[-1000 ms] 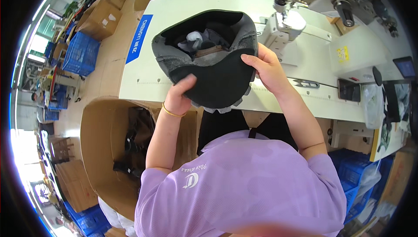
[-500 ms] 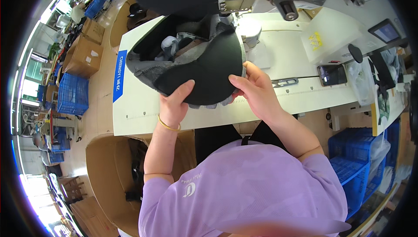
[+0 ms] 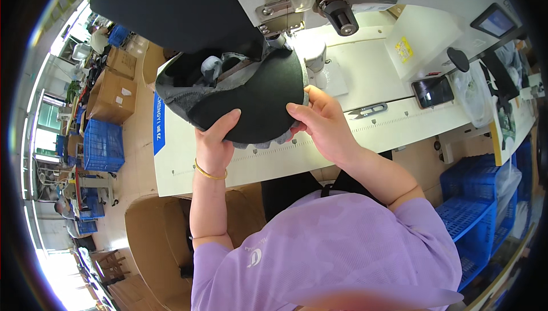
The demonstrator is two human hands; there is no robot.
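Note:
A dark grey cap [image 3: 177, 95] with a smooth black brim [image 3: 254, 105] is held above the front of the white sewing table [image 3: 228, 169]. Its far edge reaches under the needle area of a sewing machine [image 3: 279, 25]. My left hand [image 3: 216, 144] grips the near left edge of the brim, thumb on top and the other fingers mostly hidden beneath. On the right edge, my right hand [image 3: 325, 123] pinches the brim between thumb and fingers. Gathered grey fabric shows below the near rim. Inside the cap's opening lies a crumpled grey and white piece [image 3: 211, 68].
Thread snips [image 3: 368, 111] and a phone [image 3: 432, 92] lie right of my hands. A black panel [image 3: 182, 11] hangs over the far left. Below the table stand a cardboard box [image 3: 154, 237] on the left and blue crates [image 3: 468, 208] on the right.
My view has shifted, so the table and machine appear displaced. Both hands keep their hold on the cap, whose far edge now sits closer under the machine's needle area.

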